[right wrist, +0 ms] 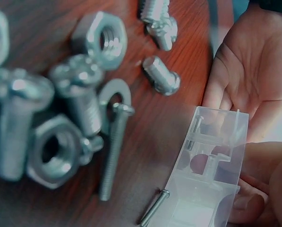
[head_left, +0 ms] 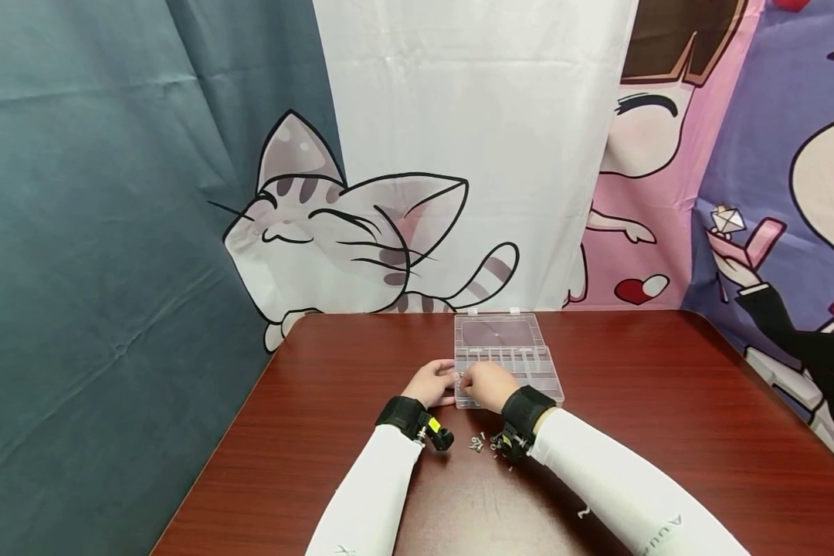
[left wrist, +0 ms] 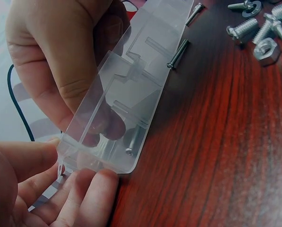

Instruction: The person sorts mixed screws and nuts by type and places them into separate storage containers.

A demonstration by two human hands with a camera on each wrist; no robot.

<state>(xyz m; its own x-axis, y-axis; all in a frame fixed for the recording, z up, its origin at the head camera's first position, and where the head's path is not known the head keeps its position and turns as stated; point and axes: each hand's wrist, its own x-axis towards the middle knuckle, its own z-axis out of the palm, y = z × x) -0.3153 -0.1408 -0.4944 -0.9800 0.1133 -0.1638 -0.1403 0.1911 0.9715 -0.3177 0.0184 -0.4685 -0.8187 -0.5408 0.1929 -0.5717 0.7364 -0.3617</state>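
Observation:
A clear plastic compartment box (head_left: 545,378) stands on the table with its lid (head_left: 496,332) folded back. My left hand (head_left: 431,382) holds its left end, with thumb and fingers against the corner in the left wrist view. The right hand (head_left: 488,384) reaches into an end compartment, fingers bent down and seen through the plastic. I cannot tell whether they pinch anything. One screw (left wrist: 133,141) lies in that compartment near the fingertips. Outside, along the front wall, a thin screw (left wrist: 178,54) lies on the table, and another screw (left wrist: 194,14) lies farther along.
Loose bolts, nuts and washers, with a hex nut (right wrist: 100,40) and a washer (right wrist: 115,94) among them, lie on the brown table (head_left: 306,448) in front of the box. A cartoon-print curtain (head_left: 403,77) hangs behind the table's far edge.

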